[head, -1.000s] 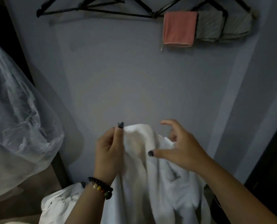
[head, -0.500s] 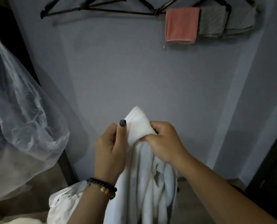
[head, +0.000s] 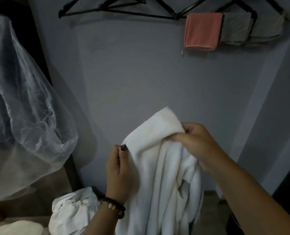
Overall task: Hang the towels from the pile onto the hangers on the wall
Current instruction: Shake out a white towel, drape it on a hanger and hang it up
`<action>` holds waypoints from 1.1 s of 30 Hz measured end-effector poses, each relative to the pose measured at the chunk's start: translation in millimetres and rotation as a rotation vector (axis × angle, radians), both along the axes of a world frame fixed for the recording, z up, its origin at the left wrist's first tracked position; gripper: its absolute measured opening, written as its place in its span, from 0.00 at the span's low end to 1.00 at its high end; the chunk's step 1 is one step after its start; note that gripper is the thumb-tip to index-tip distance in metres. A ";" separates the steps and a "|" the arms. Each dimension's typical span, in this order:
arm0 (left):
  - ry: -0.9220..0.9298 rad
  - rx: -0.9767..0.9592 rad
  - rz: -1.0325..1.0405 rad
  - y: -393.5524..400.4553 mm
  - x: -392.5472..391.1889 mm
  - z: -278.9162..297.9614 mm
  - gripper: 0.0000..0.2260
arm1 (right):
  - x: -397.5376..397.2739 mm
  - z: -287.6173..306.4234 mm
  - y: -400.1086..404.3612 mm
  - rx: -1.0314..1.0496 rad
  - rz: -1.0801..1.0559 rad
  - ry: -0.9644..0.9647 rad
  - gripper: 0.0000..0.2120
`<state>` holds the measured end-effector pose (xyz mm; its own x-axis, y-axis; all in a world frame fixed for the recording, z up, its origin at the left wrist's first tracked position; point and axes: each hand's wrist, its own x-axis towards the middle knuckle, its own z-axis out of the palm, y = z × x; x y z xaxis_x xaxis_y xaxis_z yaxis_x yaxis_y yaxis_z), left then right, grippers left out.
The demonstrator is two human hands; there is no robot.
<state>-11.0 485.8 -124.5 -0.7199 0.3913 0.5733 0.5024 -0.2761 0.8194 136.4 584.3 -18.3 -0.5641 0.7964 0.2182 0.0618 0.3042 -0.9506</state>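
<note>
Both hands hold a white towel (head: 164, 175) up in front of the grey wall (head: 141, 78), low in the view and well below the hangers. The left hand (head: 119, 168) pinches the upper edge between thumb and fingers at one end; the right hand (head: 193, 146) is closed on the same edge further along, so a short stretch of cloth stands up between them while the rest drops in deep, loose folds out of the bottom of the view. It looks soft and limp, with no stiffness of its own, and thick enough to have some weight when bunched; it should not slip from a firm pinch, but it will sag wherever it is not held. The best hold, I judge, is the top hem near its two corners, hands drawn apart so the cloth hangs flat before it goes over a bar. Above, the empty black hanger (head: 117, 9) on the left offers a free bar; the hanger to its right already carries a pink towel (head: 201, 31) and grey towels (head: 252, 29). More white cloth (head: 73, 212) lies bunched at lower left, beside a clear plastic bag (head: 22, 107)
</note>
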 end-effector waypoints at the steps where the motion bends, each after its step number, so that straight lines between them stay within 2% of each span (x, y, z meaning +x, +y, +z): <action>1: -0.002 -0.001 -0.013 1.3 -0.4 5.1 0.16 | 3.2 -9.5 1.3 0.041 0.007 -0.051 0.14; 5: 0.128 -0.050 -0.121 5.2 8.6 27.4 0.14 | 7.1 -44.5 -6.2 0.198 0.133 -0.225 0.36; 7: 0.178 -0.084 -0.217 7.5 14.6 39.6 0.16 | 4.8 -59.5 -14.6 0.217 0.234 -0.304 0.42; 9: 0.227 -0.119 -0.306 8.7 20.1 50.3 0.18 | -0.9 -67.4 -21.3 0.186 0.300 -0.343 0.33; 12: 0.270 -0.115 -0.328 7.0 22.5 60.2 0.17 | -10.0 -73.7 -16.1 0.205 0.197 -0.272 0.08; 14: 0.259 -0.063 -0.259 5.0 16.6 59.7 0.16 | -14.1 -70.4 -13.3 0.212 0.132 -0.189 0.10; 17: 0.208 0.073 -0.002 2.7 8.8 42.3 0.11 | -19.2 -59.0 -16.1 0.117 0.104 -0.040 0.18; 20: 0.115 0.102 0.064 0.3 13.9 9.1 0.06 | -20.4 -41.2 -18.2 0.003 0.108 0.109 0.03; 23: 0.139 -0.047 0.061 -3.2 13.4 -20.2 0.07 | -15.5 -22.4 -14.2 -0.039 0.110 0.159 0.04; 26: 0.194 -0.142 0.062 -4.2 0.1 -30.0 0.12 | -8.5 -11.9 -3.3 -0.022 0.045 0.169 0.00; 30: 0.141 -0.066 0.046 -2.1 -12.8 -9.2 0.16 | -1.5 -31.5 19.9 0.150 -0.123 0.045 0.23; 31: 0.130 -0.043 0.038 -2.0 -14.5 -0.3 0.16 | 1.7 -39.2 22.8 0.219 -0.170 -0.014 0.25; 33: 0.154 -0.038 0.012 -2.5 -16.3 15.8 0.16 | 8.5 -54.7 28.4 0.285 -0.235 -0.113 0.18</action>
<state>-27.3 483.3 -108.7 -0.6291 0.4072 0.6621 0.6261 -0.2394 0.7421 144.9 612.8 -73.0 -0.4063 0.8234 0.3963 0.2611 0.5202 -0.8132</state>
